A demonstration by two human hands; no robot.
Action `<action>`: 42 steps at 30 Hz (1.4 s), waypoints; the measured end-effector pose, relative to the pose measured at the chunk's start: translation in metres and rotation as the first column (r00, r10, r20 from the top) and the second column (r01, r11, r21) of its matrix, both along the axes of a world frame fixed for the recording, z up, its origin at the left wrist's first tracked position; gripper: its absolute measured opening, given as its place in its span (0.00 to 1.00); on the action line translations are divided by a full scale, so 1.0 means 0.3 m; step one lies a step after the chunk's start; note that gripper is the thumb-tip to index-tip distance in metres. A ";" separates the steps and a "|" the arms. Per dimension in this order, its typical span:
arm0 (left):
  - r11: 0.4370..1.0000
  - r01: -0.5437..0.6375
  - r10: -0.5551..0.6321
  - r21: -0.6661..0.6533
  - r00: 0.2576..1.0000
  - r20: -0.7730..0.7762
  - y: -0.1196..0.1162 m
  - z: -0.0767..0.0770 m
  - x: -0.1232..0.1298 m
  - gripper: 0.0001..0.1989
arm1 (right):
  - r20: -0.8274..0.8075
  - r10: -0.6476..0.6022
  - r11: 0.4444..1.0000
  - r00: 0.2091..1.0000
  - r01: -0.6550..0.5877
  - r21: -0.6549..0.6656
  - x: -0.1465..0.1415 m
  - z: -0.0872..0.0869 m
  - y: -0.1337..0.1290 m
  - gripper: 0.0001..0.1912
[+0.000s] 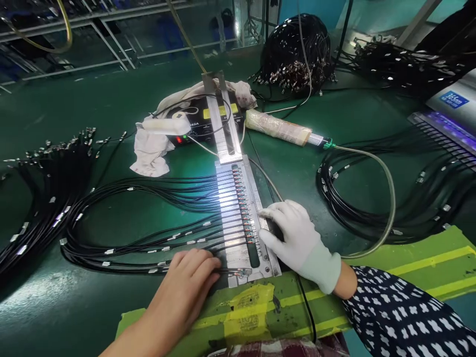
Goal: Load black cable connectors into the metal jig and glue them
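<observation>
A metal fixture point(232, 255) lies on the green mat, with a row of black cables point(178, 198) set across it and their connector ends over a dark slot. My bare left hand point(189, 285) is closed on black cables at the fixture's lower left; a few connector ends stick out past its fingers over the lower plate. In a white glove, my right hand point(293, 238) rests at the fixture's right edge, thumb and index finger apart, with nothing visible between them. The cables loop out to the left of the fixture.
Behind the fixture sit a black control box point(203, 116) and a white cloth point(150, 156). A wrapped dispenser tube point(278, 128) lies right of them. Cable bundles point(297, 49) stand at the back; a lit purple lamp unit point(455, 129) is at far right.
</observation>
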State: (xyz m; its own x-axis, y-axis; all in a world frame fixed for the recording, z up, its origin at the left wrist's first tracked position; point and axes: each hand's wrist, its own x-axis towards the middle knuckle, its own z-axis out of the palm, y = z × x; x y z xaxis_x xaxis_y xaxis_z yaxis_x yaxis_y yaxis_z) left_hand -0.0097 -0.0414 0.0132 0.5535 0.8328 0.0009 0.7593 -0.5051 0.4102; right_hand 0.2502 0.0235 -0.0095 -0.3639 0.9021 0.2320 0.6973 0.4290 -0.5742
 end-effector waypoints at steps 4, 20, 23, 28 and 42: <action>0.994 0.016 -0.004 -0.108 0.994 0.111 -0.033 0.023 -0.039 0.06 | 0.008 -0.006 1.000 1.000 0.006 -0.002 0.002 0.005 -0.003 0.12; 0.989 0.139 -0.123 -0.051 0.964 0.237 0.078 -0.024 0.009 0.19 | 0.000 -0.010 0.999 1.000 0.010 -0.036 0.004 0.012 0.004 0.11; 0.983 0.178 -0.167 -0.037 0.967 0.193 0.090 -0.021 0.007 0.19 | -0.006 -0.012 0.999 1.000 0.012 -0.047 0.005 0.014 0.005 0.11; 0.979 0.203 -0.200 -0.020 0.974 0.110 0.095 -0.016 -0.003 0.21 | -0.020 -0.008 0.999 1.000 0.007 -0.044 0.003 0.012 0.010 0.11; 0.992 0.097 -0.107 0.078 0.983 0.146 0.023 -0.061 -0.004 0.24 | -0.031 -0.007 0.998 0.999 0.006 -0.063 0.004 0.011 0.013 0.10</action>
